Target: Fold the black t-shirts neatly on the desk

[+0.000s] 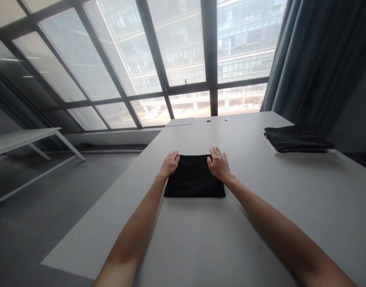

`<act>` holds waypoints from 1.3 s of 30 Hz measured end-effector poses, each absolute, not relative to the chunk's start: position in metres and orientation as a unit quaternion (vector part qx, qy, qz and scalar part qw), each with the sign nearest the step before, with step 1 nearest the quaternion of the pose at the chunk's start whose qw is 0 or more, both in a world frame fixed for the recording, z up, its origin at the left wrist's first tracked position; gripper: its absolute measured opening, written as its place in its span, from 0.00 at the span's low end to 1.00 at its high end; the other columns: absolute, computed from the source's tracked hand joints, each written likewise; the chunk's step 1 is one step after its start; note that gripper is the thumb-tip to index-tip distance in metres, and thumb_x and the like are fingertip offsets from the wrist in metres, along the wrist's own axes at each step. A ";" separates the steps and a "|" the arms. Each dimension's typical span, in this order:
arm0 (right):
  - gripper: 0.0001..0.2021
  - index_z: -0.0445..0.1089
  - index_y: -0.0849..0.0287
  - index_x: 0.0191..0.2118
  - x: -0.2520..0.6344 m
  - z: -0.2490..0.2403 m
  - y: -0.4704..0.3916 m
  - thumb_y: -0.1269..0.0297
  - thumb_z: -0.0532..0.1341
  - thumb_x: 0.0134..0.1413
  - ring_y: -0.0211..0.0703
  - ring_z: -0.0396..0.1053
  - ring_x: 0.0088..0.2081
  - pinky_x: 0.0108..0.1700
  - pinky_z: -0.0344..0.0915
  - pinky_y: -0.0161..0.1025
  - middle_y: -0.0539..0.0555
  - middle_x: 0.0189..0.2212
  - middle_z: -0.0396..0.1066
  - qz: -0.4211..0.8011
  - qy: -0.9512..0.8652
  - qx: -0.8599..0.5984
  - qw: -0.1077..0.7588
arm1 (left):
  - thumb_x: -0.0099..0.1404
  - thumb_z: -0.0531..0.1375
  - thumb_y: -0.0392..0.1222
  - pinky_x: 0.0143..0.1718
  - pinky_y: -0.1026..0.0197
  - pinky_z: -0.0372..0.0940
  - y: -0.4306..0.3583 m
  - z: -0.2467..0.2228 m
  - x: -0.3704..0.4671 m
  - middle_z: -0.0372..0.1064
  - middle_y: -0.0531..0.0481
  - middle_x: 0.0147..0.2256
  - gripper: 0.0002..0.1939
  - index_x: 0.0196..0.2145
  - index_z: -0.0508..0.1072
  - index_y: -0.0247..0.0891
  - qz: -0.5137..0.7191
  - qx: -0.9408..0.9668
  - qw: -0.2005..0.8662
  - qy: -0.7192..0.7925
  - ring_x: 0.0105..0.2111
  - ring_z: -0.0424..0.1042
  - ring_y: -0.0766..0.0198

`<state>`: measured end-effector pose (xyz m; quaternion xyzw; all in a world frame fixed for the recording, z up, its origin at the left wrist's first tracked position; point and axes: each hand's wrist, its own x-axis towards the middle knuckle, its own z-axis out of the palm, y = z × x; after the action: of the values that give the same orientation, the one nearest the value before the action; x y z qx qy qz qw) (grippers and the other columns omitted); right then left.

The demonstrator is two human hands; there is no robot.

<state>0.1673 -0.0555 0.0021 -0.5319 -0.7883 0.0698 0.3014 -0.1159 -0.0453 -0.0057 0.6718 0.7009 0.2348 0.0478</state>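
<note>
A black folded cloth lies flat on the white table in front of me, its near edge straight. My left hand rests on its far left corner, with the fingers stretched forward and the thumb on the fabric. On the far right corner lies my right hand, palm down and fingers extended. Both hands touch the cloth without gripping it. What kind of garment or fabric it is, the folds do not show.
A stack of folded dark cloth sits on a white folded piece at the right. A paper sheet lies at the table's far left edge. Another white table stands left. Windows and a dark curtain close the far side.
</note>
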 end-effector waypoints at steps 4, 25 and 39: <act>0.32 0.52 0.61 0.71 0.153 -0.007 -0.071 0.51 0.48 0.69 0.54 0.39 0.73 0.70 0.35 0.61 0.62 0.72 0.45 0.098 -0.855 -0.468 0.200 | 0.74 0.48 0.53 0.67 0.42 0.48 -0.047 -0.023 -0.120 0.56 0.41 0.68 0.30 0.69 0.59 0.41 0.212 0.656 0.082 0.720 0.69 0.52 0.47; 0.26 0.61 0.60 0.67 0.147 -0.004 -0.129 0.55 0.47 0.71 0.53 0.47 0.71 0.70 0.43 0.55 0.62 0.70 0.54 0.083 -0.856 -0.448 0.245 | 0.74 0.47 0.56 0.65 0.51 0.53 -0.049 -0.020 -0.119 0.63 0.45 0.64 0.29 0.68 0.59 0.45 0.228 0.636 0.084 0.732 0.66 0.60 0.54; 0.24 0.64 0.62 0.65 0.243 -0.019 -0.192 0.61 0.52 0.68 0.54 0.52 0.69 0.69 0.48 0.53 0.65 0.68 0.57 0.081 -0.796 -0.521 0.299 | 0.72 0.50 0.51 0.66 0.51 0.54 -0.044 -0.011 -0.115 0.63 0.46 0.64 0.30 0.68 0.61 0.40 0.265 0.616 0.107 0.734 0.66 0.59 0.51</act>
<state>0.2431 -0.1922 -0.0189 -0.5209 -0.7955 0.0813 0.2986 -0.1153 -0.0443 -0.0110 0.6159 0.7342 0.2645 0.1074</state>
